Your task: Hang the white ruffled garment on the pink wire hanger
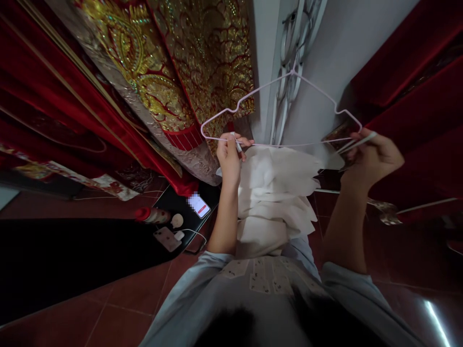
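A thin pale pink clothes hanger [293, 73] is in front of me, its hook up against a metal grille. Below its bottom bar hangs a white ruffled garment [277, 193] with thin straps. My left hand [231, 156] is closed at the hanger's lower left corner, pinching a narrow white strap beside the bar. At the lower right corner, my right hand [374, 156] is closed on another white strap [352, 144], drawn taut and looped over the fingers. The fingertips of my right hand are partly hidden, and whether it also grips the hanger is unclear.
Gold-embroidered red garments [144, 72] hang at the left, and dark red cloth [408, 96] at the right. The metal grille [289, 43] stands ahead. On a black table [90, 255] lie a lit phone [200, 206], another phone [167, 239] and a red-capped bottle [152, 215].
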A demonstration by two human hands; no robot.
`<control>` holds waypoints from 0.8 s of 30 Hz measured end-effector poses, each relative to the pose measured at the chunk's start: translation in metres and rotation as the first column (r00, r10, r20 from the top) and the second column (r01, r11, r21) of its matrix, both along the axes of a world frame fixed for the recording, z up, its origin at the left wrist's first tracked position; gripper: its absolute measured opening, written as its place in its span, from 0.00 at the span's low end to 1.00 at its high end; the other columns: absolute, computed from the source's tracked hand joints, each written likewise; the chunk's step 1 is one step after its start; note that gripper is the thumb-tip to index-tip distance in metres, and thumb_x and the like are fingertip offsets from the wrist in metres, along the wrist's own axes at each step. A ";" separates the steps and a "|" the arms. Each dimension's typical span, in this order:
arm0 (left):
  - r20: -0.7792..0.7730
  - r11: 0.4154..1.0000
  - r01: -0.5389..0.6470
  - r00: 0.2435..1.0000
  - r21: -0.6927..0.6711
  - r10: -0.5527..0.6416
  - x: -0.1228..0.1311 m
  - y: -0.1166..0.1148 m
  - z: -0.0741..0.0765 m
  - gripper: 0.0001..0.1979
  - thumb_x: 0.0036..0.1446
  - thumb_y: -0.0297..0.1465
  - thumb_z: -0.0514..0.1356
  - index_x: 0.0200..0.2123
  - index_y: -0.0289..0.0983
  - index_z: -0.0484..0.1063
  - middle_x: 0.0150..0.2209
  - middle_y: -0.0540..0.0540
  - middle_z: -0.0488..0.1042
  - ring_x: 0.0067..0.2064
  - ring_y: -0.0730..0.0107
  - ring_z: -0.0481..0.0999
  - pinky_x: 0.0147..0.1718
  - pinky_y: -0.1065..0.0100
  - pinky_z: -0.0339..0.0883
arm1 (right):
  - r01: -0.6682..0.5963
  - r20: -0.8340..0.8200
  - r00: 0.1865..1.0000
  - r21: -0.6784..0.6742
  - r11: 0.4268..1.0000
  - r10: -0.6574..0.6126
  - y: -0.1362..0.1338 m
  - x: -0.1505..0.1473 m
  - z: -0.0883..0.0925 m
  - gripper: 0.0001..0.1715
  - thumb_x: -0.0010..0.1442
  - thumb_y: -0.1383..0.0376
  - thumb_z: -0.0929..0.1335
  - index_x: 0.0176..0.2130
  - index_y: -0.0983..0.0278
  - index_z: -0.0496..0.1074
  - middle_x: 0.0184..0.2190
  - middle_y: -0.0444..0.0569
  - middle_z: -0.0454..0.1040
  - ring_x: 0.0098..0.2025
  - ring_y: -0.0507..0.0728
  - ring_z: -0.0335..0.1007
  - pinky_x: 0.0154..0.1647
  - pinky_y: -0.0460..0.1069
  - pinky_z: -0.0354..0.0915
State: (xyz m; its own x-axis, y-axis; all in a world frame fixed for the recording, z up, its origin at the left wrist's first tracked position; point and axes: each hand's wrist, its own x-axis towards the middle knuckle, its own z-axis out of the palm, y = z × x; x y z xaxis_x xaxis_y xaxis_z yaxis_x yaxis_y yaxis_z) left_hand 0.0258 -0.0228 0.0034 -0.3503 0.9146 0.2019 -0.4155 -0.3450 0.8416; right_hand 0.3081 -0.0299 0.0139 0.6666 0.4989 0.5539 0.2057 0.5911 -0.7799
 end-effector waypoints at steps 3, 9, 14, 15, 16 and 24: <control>0.010 1.000 0.021 1.000 -0.005 -0.021 0.003 -0.003 -0.001 0.16 0.70 0.47 0.63 0.38 0.41 0.71 0.28 0.49 0.78 0.37 0.66 0.85 0.21 0.73 0.61 | -0.206 0.254 0.939 -0.122 0.971 0.231 -0.007 -0.022 -0.002 0.16 0.55 0.65 0.73 0.44 0.59 0.84 0.39 0.48 0.86 0.24 0.49 0.64 0.26 0.48 0.59; -0.021 0.991 0.131 0.991 0.024 -0.130 -0.004 -0.010 -0.003 0.19 0.62 0.49 0.70 0.41 0.40 0.75 0.34 0.45 0.82 0.41 0.63 0.86 0.22 0.75 0.64 | -0.298 0.320 0.858 -0.326 0.897 0.401 0.004 -0.036 -0.019 0.28 0.58 0.58 0.77 0.58 0.56 0.80 0.36 0.47 0.85 0.25 0.51 0.68 0.21 0.46 0.60; -0.050 0.984 -0.165 0.984 0.059 0.168 -0.041 -0.008 -0.016 0.15 0.60 0.44 0.70 0.46 0.42 0.80 0.54 0.42 0.84 0.55 0.57 0.85 0.39 0.69 0.78 | -0.299 0.334 0.866 -0.250 0.921 0.372 0.002 -0.033 -0.029 0.28 0.58 0.59 0.77 0.58 0.54 0.78 0.38 0.46 0.83 0.31 0.53 0.74 0.24 0.46 0.65; -0.055 0.966 -0.250 0.966 0.072 0.254 -0.051 -0.008 -0.018 0.13 0.62 0.43 0.67 0.44 0.41 0.81 0.56 0.41 0.84 0.57 0.56 0.84 0.42 0.68 0.79 | -0.307 0.331 0.864 -0.253 0.918 0.380 0.000 -0.033 -0.029 0.28 0.59 0.59 0.77 0.58 0.54 0.78 0.38 0.46 0.82 0.30 0.52 0.73 0.23 0.46 0.65; -0.077 0.942 -0.322 0.941 0.089 0.329 -0.060 -0.007 -0.020 0.13 0.63 0.43 0.66 0.43 0.41 0.81 0.58 0.41 0.83 0.59 0.56 0.83 0.45 0.66 0.80 | -0.319 0.327 0.859 -0.261 0.911 0.394 -0.002 -0.033 -0.029 0.28 0.60 0.58 0.77 0.59 0.54 0.77 0.39 0.46 0.82 0.29 0.51 0.72 0.22 0.45 0.64; -0.643 0.946 0.017 0.737 0.324 0.207 -0.086 0.017 0.014 0.33 0.45 0.44 0.81 0.53 0.41 0.81 0.60 0.39 0.80 0.66 0.47 0.77 0.67 0.50 0.69 | -0.400 0.271 0.847 -0.242 0.884 0.457 -0.010 -0.040 -0.030 0.26 0.57 0.53 0.79 0.54 0.54 0.78 0.42 0.48 0.78 0.39 0.55 0.77 0.26 0.46 0.69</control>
State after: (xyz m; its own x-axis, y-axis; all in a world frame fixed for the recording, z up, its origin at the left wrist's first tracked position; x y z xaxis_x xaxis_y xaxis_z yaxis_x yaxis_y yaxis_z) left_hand -0.0604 -0.0056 0.0178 -0.1063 0.7423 0.6616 0.2566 -0.6223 0.7395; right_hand 0.2679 -0.0396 -0.0164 0.1716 0.7995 0.5756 0.2112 0.5408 -0.8142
